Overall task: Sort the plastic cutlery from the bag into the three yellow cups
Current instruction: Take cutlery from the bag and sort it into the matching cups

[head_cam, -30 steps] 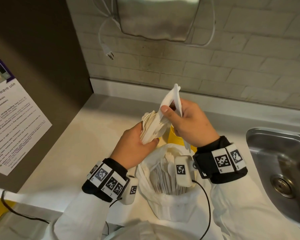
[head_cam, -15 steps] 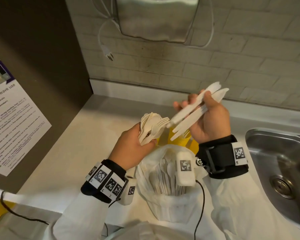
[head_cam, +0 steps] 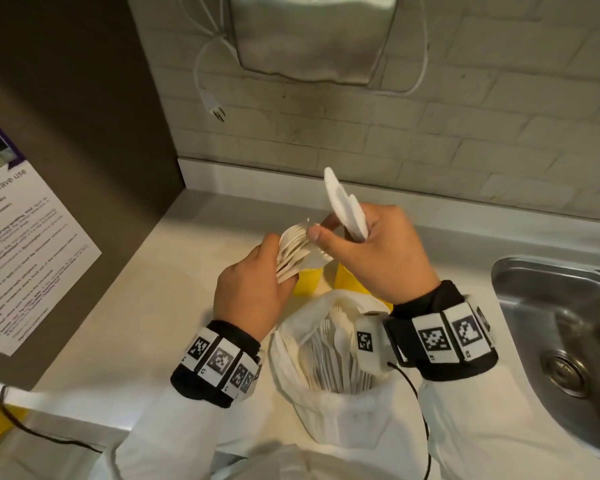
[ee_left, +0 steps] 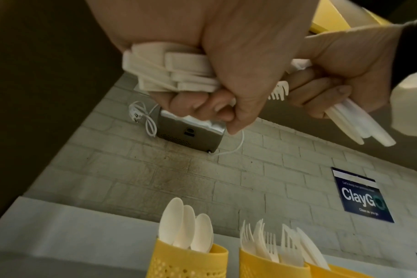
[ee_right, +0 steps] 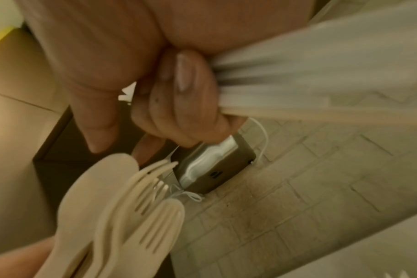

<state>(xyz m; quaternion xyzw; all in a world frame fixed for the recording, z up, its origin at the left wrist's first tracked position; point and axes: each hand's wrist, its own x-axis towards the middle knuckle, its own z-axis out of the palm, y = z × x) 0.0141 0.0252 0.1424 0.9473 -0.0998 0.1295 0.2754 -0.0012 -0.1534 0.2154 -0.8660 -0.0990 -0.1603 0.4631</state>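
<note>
My left hand (head_cam: 278, 263) grips a fanned bundle of white plastic cutlery (head_cam: 293, 249), mostly forks and spoons, above the counter. In the left wrist view its fingers (ee_left: 202, 101) curl round the handles. My right hand (head_cam: 336, 235) holds a few knives (head_cam: 343, 206) blades up, while its thumb (head_cam: 317, 233) touches the bundle's tips. Behind the hands stand the yellow cups (head_cam: 307, 284), mostly hidden. The left wrist view shows one cup with spoons (ee_left: 188, 261), one with forks (ee_left: 269, 267) and one with knives (ee_left: 333, 271). An open white bag (head_cam: 343, 420) below my wrists holds several more pieces.
A steel sink (head_cam: 551, 323) lies at the right. A brown panel with a microwave notice (head_cam: 25, 237) closes the left side. A metal dispenser (head_cam: 312, 36) hangs on the brick wall, with a loose plug (head_cam: 215, 110) dangling beside it. Pale counter (head_cam: 146, 306) shows left of the bag.
My right hand, which held the knives out to the right, has swung back to the bundle with the blades now upright. My left hand has hardly moved.
</note>
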